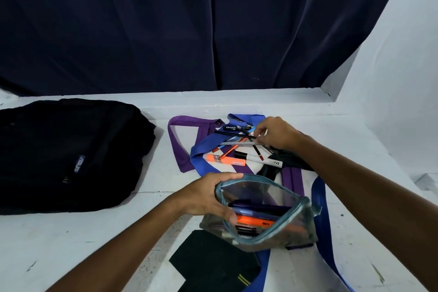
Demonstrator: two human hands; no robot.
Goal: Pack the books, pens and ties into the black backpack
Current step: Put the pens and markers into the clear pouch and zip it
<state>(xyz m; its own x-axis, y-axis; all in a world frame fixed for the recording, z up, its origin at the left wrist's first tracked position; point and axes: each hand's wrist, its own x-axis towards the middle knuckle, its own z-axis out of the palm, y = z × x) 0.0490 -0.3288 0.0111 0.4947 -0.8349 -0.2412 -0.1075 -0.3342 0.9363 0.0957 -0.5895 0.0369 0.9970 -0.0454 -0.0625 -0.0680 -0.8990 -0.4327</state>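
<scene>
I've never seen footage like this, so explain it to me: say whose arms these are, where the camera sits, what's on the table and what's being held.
There is one picture, from a camera worn on a person's head, looking down at their own bare arms. The left hand grips a clear zip pouch, open, with pens inside. The right hand pinches a ruler and a thin pen in its fingers. On the white table lie loose pens, an orange highlighter, purple and blue ties and a closed black backpack.

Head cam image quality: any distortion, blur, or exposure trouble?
Head view: wide-angle bending, table edge bows and forearms stretch toward the corners; black backpack is underexposed, its folds barely readable; clear pouch in the left hand shows light sheen; right hand at the pens is slightly soft; cool bluish cast.
</scene>
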